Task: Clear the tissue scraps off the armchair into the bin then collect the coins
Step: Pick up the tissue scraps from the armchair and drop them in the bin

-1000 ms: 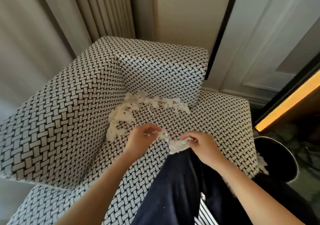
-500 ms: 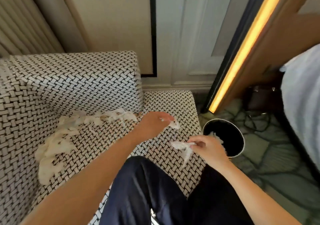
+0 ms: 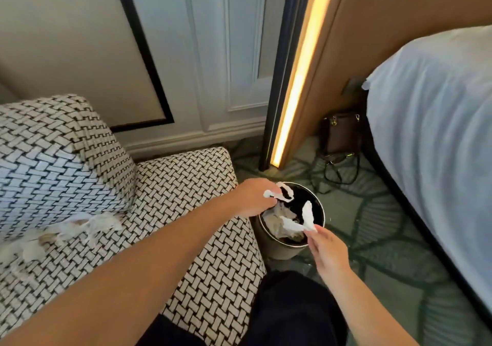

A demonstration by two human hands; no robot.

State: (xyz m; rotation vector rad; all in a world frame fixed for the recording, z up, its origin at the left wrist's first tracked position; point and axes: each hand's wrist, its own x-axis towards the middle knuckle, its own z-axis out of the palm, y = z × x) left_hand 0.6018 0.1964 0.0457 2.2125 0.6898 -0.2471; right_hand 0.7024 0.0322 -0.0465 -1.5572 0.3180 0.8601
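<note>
Holding tissue over the bin (image 3: 269, 247): both hands are above its open mouth. The bin, round and dark inside, stands on the carpet (image 3: 372, 228) just beside the armchair's (image 3: 186, 202) front corner. Left hand (image 3: 254, 198) sits at the bin's armchair-side rim, fingers closed on a small white scrap (image 3: 285, 193) that hangs over the opening. Right hand (image 3: 328, 254) is at the rim nearest the person, thumb and fingertips pinched narrow on a longer torn strip (image 3: 306, 216) that stands up over the bin's mouth. Crumpled tissue (image 3: 279, 220) already lies inside the bin. More tissue scraps (image 3: 80, 224) remain on the armchair seat, well away from the bin, along the foot of the backrest. Coins: cannot make any out. Beyond the bin, a lit yellow strip (image 3: 295, 79) runs up a panel edge; a dark bag (image 3: 342, 132) with cables sits on the carpet past it. A bed (image 3: 439, 132) flanks the bin's far side.
</note>
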